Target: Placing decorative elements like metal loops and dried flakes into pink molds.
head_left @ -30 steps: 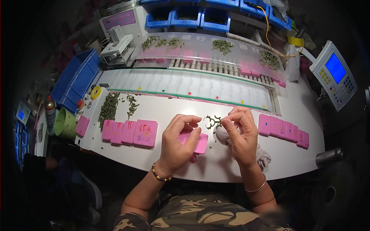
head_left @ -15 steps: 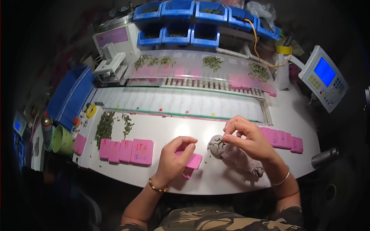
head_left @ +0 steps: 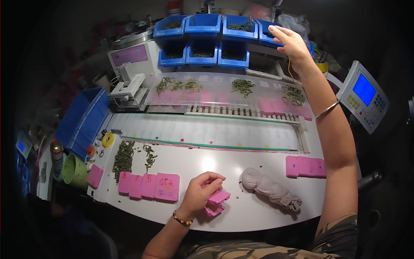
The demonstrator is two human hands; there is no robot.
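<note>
My left hand (head_left: pixel 198 194) is closed at the near middle of the table on a pink rubber mold (head_left: pixel 220 197), which gapes at its near right end. Up at the far right, my right hand (head_left: pixel 294 48) is stretched over a blue bin (head_left: pixel 264 38) in the top row, its fingers extended and nothing visible in them. A pale twisted cloth bundle (head_left: pixel 272 188) lies right of the mold, with a rounded end facing far left. Small dark bits dot the white tabletop around it.
Pink blocks (head_left: pixel 167 187) line the left front; more pink blocks (head_left: pixel 307 166) sit beneath my right forearm. Green pieces (head_left: pixel 124 159) are heaped behind the left row. A clear sheet (head_left: pixel 215 93) carries green clusters. A keypad display (head_left: pixel 364 93) stands right.
My right hand has gone from above the cloth bundle up to the far blue bins. Curved green pieces seen on the bundle's round end are gone. My left hand keeps the mold.
</note>
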